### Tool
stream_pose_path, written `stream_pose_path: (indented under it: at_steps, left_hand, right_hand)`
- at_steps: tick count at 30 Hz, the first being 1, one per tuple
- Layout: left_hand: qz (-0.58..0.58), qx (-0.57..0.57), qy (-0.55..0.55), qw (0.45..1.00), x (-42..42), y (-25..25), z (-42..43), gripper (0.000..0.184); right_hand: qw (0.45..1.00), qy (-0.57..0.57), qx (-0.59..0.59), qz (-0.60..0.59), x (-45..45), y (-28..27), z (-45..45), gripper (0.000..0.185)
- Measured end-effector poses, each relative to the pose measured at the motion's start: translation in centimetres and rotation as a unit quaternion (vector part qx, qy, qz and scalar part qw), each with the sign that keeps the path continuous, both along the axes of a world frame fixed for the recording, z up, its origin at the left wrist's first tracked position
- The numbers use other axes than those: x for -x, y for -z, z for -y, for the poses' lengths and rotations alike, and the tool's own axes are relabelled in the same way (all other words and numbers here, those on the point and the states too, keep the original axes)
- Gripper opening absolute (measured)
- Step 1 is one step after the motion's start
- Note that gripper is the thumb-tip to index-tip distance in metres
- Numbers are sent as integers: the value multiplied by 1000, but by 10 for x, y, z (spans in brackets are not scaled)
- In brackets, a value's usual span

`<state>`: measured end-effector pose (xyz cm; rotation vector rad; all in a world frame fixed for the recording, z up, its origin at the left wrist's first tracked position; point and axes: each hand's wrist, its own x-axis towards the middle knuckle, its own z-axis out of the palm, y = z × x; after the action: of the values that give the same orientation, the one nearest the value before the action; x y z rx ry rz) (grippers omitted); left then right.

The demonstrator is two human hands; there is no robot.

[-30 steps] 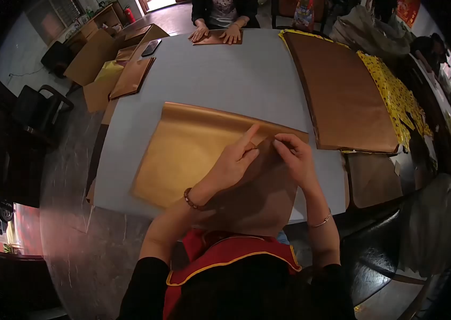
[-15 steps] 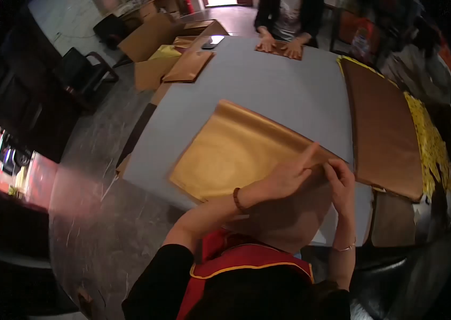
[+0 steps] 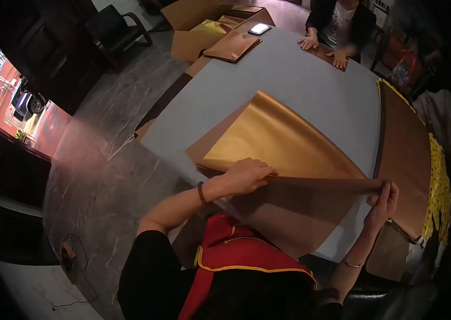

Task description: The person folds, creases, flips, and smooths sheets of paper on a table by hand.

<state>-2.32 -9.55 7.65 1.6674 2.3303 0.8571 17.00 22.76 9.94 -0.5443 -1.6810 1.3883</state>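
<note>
A large sheet [image 3: 284, 141], shiny gold on one face and dull brown on the other, lies across the near part of the grey table. Its near portion [image 3: 305, 208] shows the brown face and hangs toward my red apron. My left hand [image 3: 244, 175] is closed on the edge running across the middle of the sheet, its fingertips partly hidden. At the right end of that same edge, my right hand [image 3: 384, 204] pinches the corner, lifted a little off the table. The far edge of the gold face curls over in a soft roll.
A grey table [image 3: 311, 80] carries a brown stack [image 3: 404, 160] with yellow ragged material [image 3: 439, 186] on the right. Folded brown pieces [image 3: 233, 46] and a phone [image 3: 259, 29] lie at the far left, near a cardboard box [image 3: 191, 45]. Across the table, another person's hands [image 3: 337, 57] press a brown piece.
My right hand has moved right, drawing the sheet's edge out with it. My left hand has shifted left and closed on the edge. The view has turned, so the surroundings sit differently.
</note>
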Motion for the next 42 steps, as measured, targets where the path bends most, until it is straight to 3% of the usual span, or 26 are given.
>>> stream_pose_path:
  at_steps: [3,5,9,11,12,14,15,17,19,23,26,32,42]
  left_hand:
    - [-43,50,-46,997,27,16,41,16]
    - [-35,33,-92,995,49,27,68,13]
    - [-48,-4,-119,992,85,27,101,15]
    - [159,-82,-190,965,101,28,107,4]
    - [158,-85,-193,965,107,18,106,4]
    - [312,-132,-206,918,117,-14,96,5]
    - [351,-182,-186,899,124,-20,91,9]
    - [354,-235,-189,885,134,-33,75,14]
    - [367,-285,-186,866,148,-48,56,22]
    - [367,-395,-128,832,175,-69,15,22]
    - [354,-406,-111,835,185,-92,-2,23]
    - [368,-424,-110,821,200,-115,-11,25]
    - [358,-447,-100,813,217,-105,2,26]
  right_hand:
    - [998,9,-11,-55,-2,-2,-9,19]
    - [994,14,16,-107,-2,-3,-17,20]
    - [994,32,37,-93,-6,-1,-40,20]
    - [991,42,47,-122,-1,-4,-44,20]
    - [991,38,45,-123,0,-1,-54,20]
    - [992,70,-84,-59,3,4,-76,21]
    - [992,67,-89,-64,10,-6,-75,21]
    - [988,46,79,-125,25,-32,-72,22]
    - [986,31,87,-139,38,-49,-79,23]
    - [985,16,109,-130,65,-70,-126,26]
    - [989,-1,130,-75,81,-89,-144,29]
    - [985,-7,139,-100,120,-101,-151,32]
    - [987,-40,109,-114,175,-81,-183,34]
